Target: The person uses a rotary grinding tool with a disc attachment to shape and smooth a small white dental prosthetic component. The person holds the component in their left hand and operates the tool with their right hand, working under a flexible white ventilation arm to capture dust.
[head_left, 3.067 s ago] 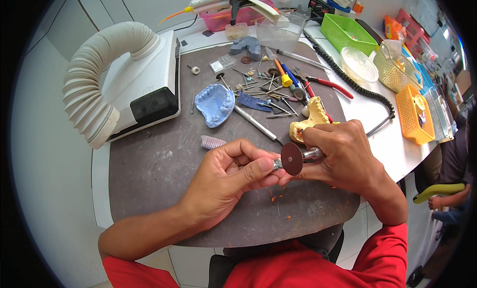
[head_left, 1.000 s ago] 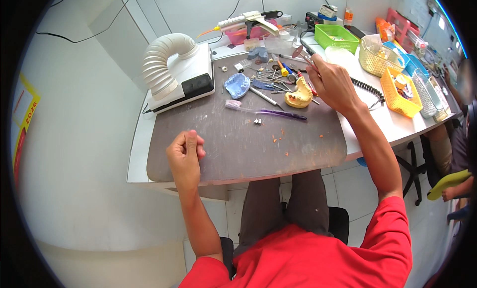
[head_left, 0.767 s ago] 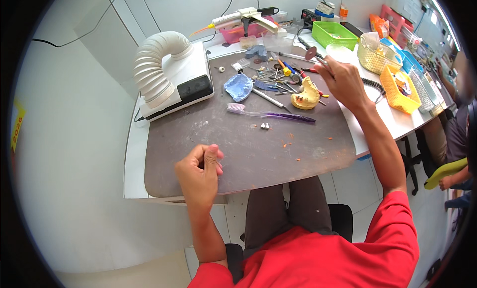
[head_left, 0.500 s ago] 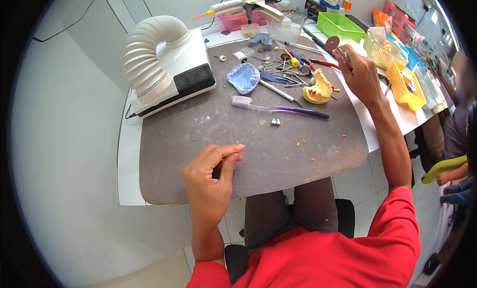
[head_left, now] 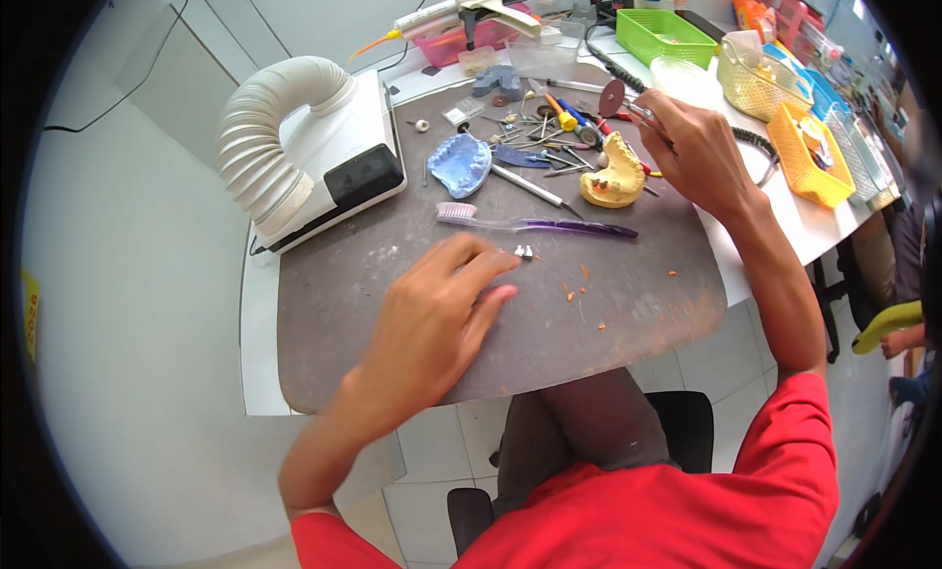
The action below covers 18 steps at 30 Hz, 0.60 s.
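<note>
My left hand (head_left: 442, 299) hovers low over the brown board, thumb and forefinger apart, with nothing visible between them. Its fingertips are just left of two small white-topped dark pieces (head_left: 523, 253), which look like teeth. My right hand (head_left: 702, 147) is wrapped round a metal rotary handpiece, and a round brown cutting disc (head_left: 611, 98) sticks out at its tip. Below the disc stands a yellow dental cast (head_left: 616, 177). Beyond my left hand lies a toothbrush with a purple handle (head_left: 579, 228), and behind it a blue dental cast (head_left: 459, 165).
A white machine with a ribbed hose (head_left: 265, 137) stands at the left. Several burs and small tools (head_left: 549, 142) clutter the board's back, near a glue-gun-like dispenser (head_left: 461, 15). Green (head_left: 667, 39) and yellow (head_left: 810, 162) baskets line the right. Orange crumbs (head_left: 585, 272) dot the board.
My left hand has moved forward and right to the small white-topped pieces, and its pinched fingers have parted. My right hand still holds the handpiece, a little lower and further left in view.
</note>
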{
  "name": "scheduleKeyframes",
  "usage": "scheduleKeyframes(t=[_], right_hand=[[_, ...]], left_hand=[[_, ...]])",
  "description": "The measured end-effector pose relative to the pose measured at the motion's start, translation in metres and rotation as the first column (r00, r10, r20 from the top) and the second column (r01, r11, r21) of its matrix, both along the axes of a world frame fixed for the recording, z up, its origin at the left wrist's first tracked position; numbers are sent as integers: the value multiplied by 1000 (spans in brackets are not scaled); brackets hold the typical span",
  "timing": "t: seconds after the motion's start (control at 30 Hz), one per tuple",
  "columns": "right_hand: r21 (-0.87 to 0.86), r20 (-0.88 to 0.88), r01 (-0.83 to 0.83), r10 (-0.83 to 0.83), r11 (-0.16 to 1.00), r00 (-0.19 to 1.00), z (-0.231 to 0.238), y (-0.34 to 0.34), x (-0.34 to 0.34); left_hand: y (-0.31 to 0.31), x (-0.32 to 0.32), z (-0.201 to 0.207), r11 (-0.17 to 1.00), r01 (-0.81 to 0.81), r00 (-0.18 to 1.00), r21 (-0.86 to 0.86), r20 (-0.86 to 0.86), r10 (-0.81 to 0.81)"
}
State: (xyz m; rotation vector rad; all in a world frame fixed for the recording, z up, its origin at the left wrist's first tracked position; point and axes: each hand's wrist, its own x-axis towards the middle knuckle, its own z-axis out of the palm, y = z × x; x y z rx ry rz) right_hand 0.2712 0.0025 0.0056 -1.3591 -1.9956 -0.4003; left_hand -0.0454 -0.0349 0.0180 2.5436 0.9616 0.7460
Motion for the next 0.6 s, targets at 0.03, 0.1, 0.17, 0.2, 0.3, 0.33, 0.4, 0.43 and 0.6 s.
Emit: scheduleKeyframes(t=[0.03,0.1,0.17,0.2,0.3,0.33,0.4,0.43,0.6], right_hand=[[1,4,-3,3,1000,1000,-2,-1,1],[-41,20,15,-14,999,1000,1,-2,2],[-66,29,19,-17,998,999,1,-4,2],[-70,33,16,-14,997,999,1,-6,2],[-81,35,6,-3,997,999,4,-4,3],[-89,41,5,-1,996,999,6,-6,2],[-94,23,-19,21,995,1000,5,-8,-1],[-102,28,-21,24,995,999,4,-8,-2],[-116,84,-20,30,993,996,3,-10,-2]], left_hand=[[8,6,-3,999,43,999,0,-13,-43],[19,12,-6,995,97,994,28,-49,-95],[27,16,-8,989,121,989,83,-98,-113],[30,16,-9,983,149,983,103,-120,-136],[40,17,-9,970,208,964,127,-194,-181],[42,18,-6,971,210,958,112,-221,-182],[47,20,-4,972,219,952,86,-239,-193],[48,19,-4,971,226,952,75,-230,-204],[35,15,4,990,109,992,-90,-53,-114]])
